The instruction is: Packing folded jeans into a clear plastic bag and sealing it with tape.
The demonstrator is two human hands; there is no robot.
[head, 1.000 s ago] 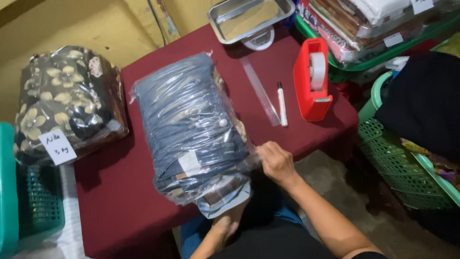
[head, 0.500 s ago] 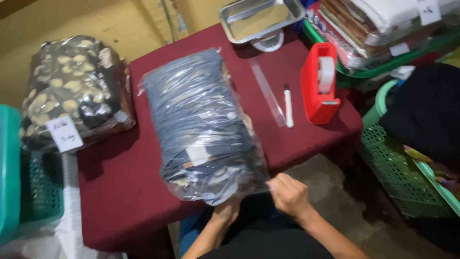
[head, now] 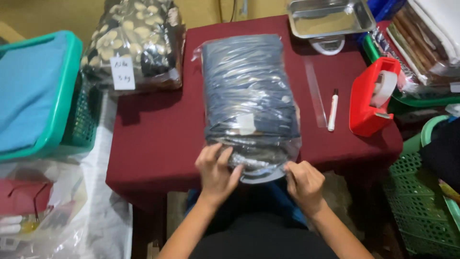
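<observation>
Bagged dark garments (head: 249, 100) had been squared on the table (head: 153, 144); we now pinched the bag's open flap (left hand (head: 216, 172), right hand (head: 303, 184)).

Looks like a small clothing packing spot, probably a home-run shop's back room. A desk (head: 153, 139) with a maroon cloth carries a red tape dispenser (head: 371, 98), a white marker (head: 332, 110) and a steel weighing scale (head: 330, 19). Folded garments sealed in clear plastic bags (head: 249, 100) sit around, with plastic laundry baskets (head: 62, 96) of fabric crowding both sides.
</observation>
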